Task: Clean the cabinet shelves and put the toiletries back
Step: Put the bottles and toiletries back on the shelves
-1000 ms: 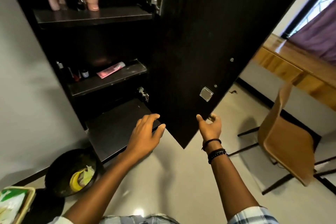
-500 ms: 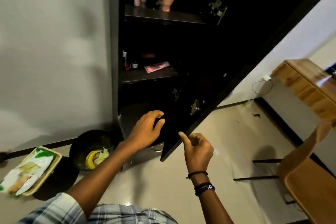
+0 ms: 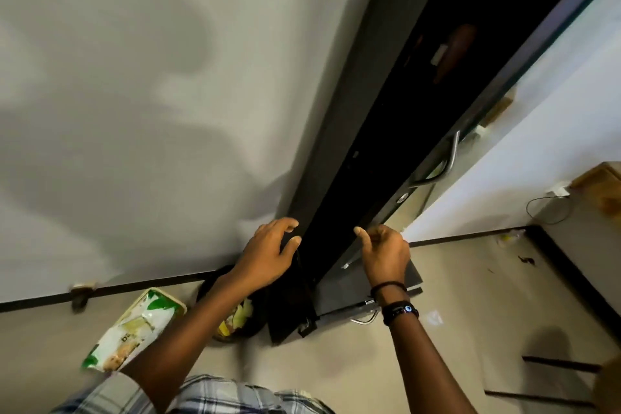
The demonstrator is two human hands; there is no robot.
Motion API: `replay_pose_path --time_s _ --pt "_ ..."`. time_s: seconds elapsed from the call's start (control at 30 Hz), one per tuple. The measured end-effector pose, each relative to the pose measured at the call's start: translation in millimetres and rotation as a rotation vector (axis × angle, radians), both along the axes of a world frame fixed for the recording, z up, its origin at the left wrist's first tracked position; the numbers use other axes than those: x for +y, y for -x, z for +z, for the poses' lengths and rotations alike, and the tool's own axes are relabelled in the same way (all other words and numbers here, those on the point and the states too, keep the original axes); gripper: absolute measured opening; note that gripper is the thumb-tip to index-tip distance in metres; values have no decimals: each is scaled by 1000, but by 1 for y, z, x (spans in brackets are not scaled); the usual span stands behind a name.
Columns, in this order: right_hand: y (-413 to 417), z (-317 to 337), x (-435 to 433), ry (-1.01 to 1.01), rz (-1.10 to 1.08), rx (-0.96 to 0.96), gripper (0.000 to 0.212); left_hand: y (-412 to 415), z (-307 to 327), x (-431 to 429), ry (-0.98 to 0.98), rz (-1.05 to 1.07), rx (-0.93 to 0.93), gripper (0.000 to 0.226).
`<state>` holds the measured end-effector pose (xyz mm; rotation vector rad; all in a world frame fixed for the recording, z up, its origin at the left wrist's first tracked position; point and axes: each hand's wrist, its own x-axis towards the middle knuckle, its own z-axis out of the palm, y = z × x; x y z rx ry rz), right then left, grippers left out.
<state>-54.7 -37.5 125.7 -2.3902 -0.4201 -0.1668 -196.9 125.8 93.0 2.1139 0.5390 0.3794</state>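
Note:
The dark cabinet (image 3: 339, 118) rises from the floor against the white wall. Its door (image 3: 524, 54), with a metal handle (image 3: 447, 161), stands almost shut, leaving a narrow dark gap. In that gap a pinkish bottle (image 3: 453, 50) and a white-capped bottle (image 3: 438, 55) show dimly on a shelf; the other toiletries are hidden. My left hand (image 3: 268, 252) rests with spread fingers on the cabinet's left front edge near the bottom. My right hand (image 3: 384, 252) has its fingers curled at the door's lower edge, thumb pointing toward the gap.
A black bin (image 3: 235, 316) with yellow peels stands on the floor left of the cabinet base, beside a green-and-white packet on a tray (image 3: 134, 329). Chair legs (image 3: 554, 380) are at the lower right. A wooden desk corner (image 3: 601, 178) and a cable (image 3: 547, 208) sit by the right wall.
The door has swung from wide open to nearly shut, with my right hand moving along on its lower edge. The shelves have gone out of sight. My left hand stayed at the cabinet's bottom edge.

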Motion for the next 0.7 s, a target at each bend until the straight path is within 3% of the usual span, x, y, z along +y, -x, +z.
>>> replay_pose_path --time_s 0.5,0.7 --pt "-31 13 71 37 53 122 31 13 -17 51 59 33 80 40" --pt "-43 2 85 -21 55 123 30 15 -27 60 74 91 158 54"
